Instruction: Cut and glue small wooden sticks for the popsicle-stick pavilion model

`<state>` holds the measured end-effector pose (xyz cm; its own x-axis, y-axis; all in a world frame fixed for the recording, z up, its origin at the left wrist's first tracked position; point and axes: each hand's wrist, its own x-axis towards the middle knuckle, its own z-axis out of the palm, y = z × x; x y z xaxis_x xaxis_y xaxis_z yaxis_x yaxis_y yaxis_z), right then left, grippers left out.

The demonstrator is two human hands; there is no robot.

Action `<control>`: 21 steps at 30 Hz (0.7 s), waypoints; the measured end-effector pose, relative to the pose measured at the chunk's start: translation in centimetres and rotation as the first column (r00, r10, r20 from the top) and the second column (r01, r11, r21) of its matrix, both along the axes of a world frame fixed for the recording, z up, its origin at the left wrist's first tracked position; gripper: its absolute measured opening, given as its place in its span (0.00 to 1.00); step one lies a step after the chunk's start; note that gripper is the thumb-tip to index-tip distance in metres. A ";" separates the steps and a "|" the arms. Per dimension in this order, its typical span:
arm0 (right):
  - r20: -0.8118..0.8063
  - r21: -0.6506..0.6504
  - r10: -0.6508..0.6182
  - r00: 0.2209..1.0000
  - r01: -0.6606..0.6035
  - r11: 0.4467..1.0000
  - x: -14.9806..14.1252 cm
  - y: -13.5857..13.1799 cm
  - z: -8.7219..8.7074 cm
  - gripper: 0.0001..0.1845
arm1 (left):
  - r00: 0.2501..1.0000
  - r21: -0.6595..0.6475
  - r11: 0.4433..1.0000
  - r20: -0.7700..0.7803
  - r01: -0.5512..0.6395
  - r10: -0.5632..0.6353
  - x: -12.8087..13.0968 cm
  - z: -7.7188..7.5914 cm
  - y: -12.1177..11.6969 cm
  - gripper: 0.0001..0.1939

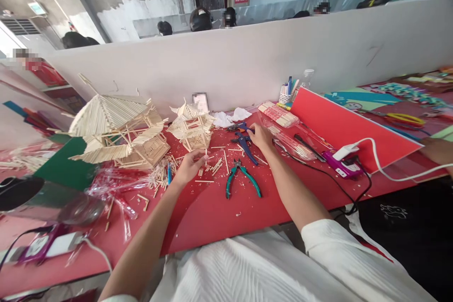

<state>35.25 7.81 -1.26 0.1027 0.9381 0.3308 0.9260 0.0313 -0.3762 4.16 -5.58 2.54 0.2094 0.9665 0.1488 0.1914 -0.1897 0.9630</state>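
Note:
My left hand rests on the red table, its fingers pinched on a thin wooden stick held upright. My right hand reaches further back and closes on the blue-handled cutters. Green-handled pliers lie open on the table between my arms. A small stick-built model stands just behind my left hand, and a larger stick-built pavilion stands to its left. Loose sticks and offcuts are scattered around my left hand.
Bundles of sticks in plastic lie at the back right beside a cup of pens. A purple glue gun with a white plug and cables lies on the right. A red board, a grey partition and another person's arm border the area.

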 end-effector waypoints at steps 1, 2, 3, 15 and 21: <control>-0.022 0.004 -0.017 1.000 0.017 1.000 0.0 0.3 -0.2 0.12 | 1.000 0.002 1.000 0.001 -0.003 0.003 0.0 0.0 0.0 0.23; -0.048 0.013 -0.029 0.998 0.030 0.999 0.0 0.5 -0.4 0.12 | 1.000 0.000 1.000 0.003 -0.006 0.006 0.0 -0.1 0.0 0.24; -0.075 0.028 -0.036 0.997 0.039 0.999 0.0 0.7 -0.6 0.12 | 1.000 -0.004 1.000 0.008 -0.010 0.010 0.0 -0.1 0.1 0.24; -0.413 0.379 0.198 0.889 -0.030 0.925 1.7 1.3 0.5 0.16 | 0.998 0.035 0.998 0.029 -0.050 0.049 -0.4 -0.5 0.5 0.21; -0.625 0.370 0.523 0.580 -0.370 0.852 2.3 -1.2 3.4 0.13 | 0.994 0.010 0.996 0.059 -0.089 0.088 -0.5 -0.5 0.5 0.21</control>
<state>37.55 6.64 2.11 -0.0470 0.8585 0.5106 0.2518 0.5049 -0.8256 3.70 -5.05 2.09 0.1138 0.9788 0.1702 0.1515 -0.1864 0.9707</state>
